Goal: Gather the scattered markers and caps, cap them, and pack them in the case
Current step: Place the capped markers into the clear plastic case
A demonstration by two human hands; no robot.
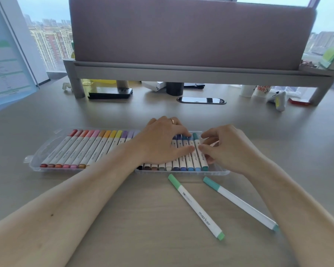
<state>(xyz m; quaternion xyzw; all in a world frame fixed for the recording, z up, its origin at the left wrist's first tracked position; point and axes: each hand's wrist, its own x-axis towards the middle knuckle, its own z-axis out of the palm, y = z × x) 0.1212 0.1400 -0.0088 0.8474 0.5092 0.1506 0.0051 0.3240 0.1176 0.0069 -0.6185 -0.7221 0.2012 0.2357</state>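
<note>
A clear plastic case (35, 162) lies across the desk, filled with a row of capped markers from red and orange (79, 149) on the left to blue and teal on the right. My left hand (162, 141) lies flat over the middle markers, its fingers pressing on the blue ones. My right hand (228, 147) is at the case's right end, fingertips pinching the teal marker (201, 157), the last one in the row. Two capped markers lie loose on the desk in front of the case: a green marker (196, 206) and a teal-green marker (239, 202).
A grey monitor riser (181, 73) with a mauve panel stands behind the case. Under it sit a black phone (110, 93), a dark cup (175, 88) and a cable grommet (201, 100). A screen (6, 54) stands at the left. Snack packs (278, 100) lie at the right.
</note>
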